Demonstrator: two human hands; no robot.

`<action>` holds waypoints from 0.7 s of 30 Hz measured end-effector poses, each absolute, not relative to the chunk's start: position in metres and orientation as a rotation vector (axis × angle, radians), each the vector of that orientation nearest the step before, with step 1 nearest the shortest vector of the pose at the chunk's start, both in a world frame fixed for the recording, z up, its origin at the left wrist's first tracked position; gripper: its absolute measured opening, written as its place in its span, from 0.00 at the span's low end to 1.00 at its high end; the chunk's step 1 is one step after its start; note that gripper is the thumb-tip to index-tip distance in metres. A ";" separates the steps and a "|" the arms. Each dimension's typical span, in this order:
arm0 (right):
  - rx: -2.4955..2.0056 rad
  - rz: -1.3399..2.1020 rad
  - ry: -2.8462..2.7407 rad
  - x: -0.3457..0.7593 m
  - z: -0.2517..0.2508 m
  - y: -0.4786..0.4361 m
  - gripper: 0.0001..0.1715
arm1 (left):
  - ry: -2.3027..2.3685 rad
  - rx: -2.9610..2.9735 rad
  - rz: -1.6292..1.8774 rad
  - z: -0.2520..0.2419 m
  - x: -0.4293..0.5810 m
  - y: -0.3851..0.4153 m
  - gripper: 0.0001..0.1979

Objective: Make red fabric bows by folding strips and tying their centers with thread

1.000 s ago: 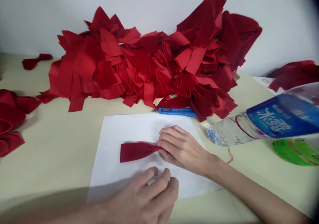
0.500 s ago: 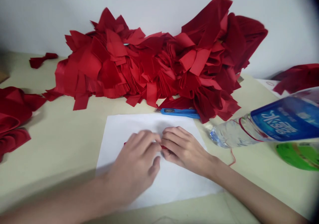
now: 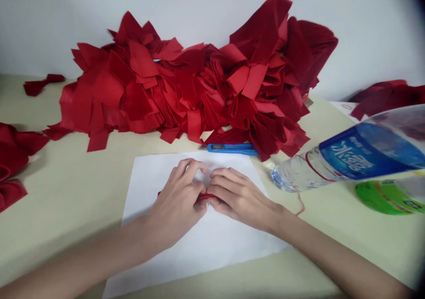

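Over a white sheet of paper (image 3: pixel 195 246), both my hands work on one narrow folded red strip (image 3: pixel 206 196), most of it hidden by the fingers. My left hand (image 3: pixel 181 197) pinches it between thumb and index finger, with the index finger arched. From the other side, my right hand (image 3: pixel 234 192) closes on the strip with its fingers curled and bunched. The two hands nearly touch at the fingertips. One red end pokes out beyond the left hand's knuckles. Whether the strip is cloth or paper I cannot tell.
Behind the paper lies a long heap of red pieces (image 3: pixel 186 91), with a blue utility knife (image 3: pixel 232 149) at its front edge. More red pieces (image 3: pixel 13 157) sit at left. A water bottle (image 3: pixel 358 155), a green-banded container (image 3: pixel 381 197) and a red thread (image 3: pixel 301 205) are at right.
My left hand has come down onto the red strip, its thumb and index finger now closed on it. My right hand keeps its hold. The whole view has shifted slightly.
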State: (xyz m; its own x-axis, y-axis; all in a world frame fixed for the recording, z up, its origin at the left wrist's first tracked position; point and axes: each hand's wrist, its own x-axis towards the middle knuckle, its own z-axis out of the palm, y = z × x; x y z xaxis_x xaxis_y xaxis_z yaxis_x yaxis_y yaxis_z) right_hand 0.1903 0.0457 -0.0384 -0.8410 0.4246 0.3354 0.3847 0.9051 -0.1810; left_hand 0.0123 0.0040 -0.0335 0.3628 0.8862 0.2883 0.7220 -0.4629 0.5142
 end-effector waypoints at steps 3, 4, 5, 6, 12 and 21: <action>-0.591 0.164 -2.730 0.192 -0.038 0.046 0.11 | 1.382 2.343 0.788 -0.033 0.011 0.006 0.12; -0.591 0.170 -2.737 0.192 -0.038 0.045 0.12 | 1.374 2.352 0.803 -0.034 0.011 0.007 0.12; -0.591 0.178 -2.742 0.193 -0.038 0.045 0.12 | 1.366 2.361 0.819 -0.034 0.012 0.008 0.12; -0.595 0.191 -2.742 0.193 -0.037 0.045 0.13 | 1.359 2.368 0.832 -0.034 0.012 0.008 0.12; -0.672 0.457 -2.698 0.194 -0.031 0.047 0.10 | 1.365 2.386 0.822 -0.033 0.016 0.012 0.11; -0.910 0.529 -2.112 0.218 0.014 0.043 0.13 | 1.397 2.384 0.842 -0.032 0.020 0.010 0.11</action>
